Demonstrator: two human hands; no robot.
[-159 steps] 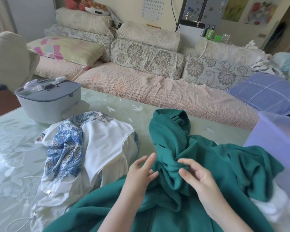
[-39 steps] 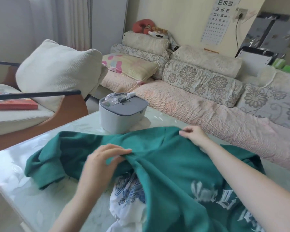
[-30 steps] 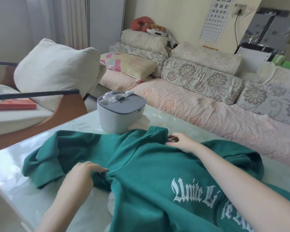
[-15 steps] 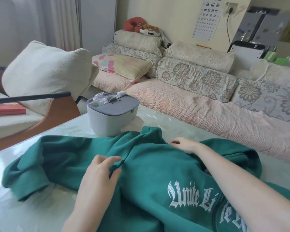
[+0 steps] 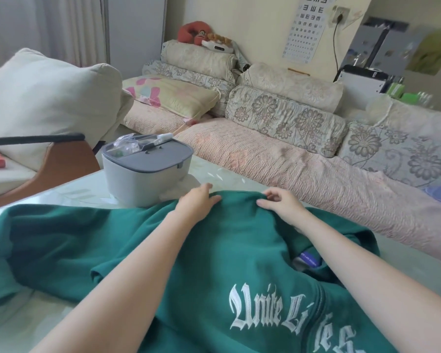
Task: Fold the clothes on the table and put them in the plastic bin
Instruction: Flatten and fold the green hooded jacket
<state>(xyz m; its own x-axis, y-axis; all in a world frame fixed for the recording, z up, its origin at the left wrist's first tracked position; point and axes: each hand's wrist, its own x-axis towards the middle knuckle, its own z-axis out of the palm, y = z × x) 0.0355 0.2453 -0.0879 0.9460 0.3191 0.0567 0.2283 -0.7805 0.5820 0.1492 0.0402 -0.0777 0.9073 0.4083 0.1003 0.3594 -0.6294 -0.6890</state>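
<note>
Since half a second ago: both hands had slid to the far top edge of the green sweatshirt [image 5: 163,250], the left hand [image 5: 197,201] travelling up from the chest area to meet the right hand [image 5: 281,203].
Nearest cloth: white lettering [image 5: 285,312] faced up on the front, so the garment lay front-side up, spread over the table [image 5: 18,324].
Sleeve: one sleeve [image 5: 15,240] trailed off to the left, bunched and not yet folded in.
Left hand: lay flat and open on the fabric at the far edge, gripping nothing.
Right hand: fingers curled, pinching the same edge.
Progress: this looked like smoothing before the first fold; no fold was visible on the sweatshirt.
Beyond the hands: a grey lidded box [image 5: 144,169] stood just behind the sweatshirt.
Plastic bin: not in view.
Remaining: folding this piece, any other clothes, then binning, judged as most of the job.
</note>
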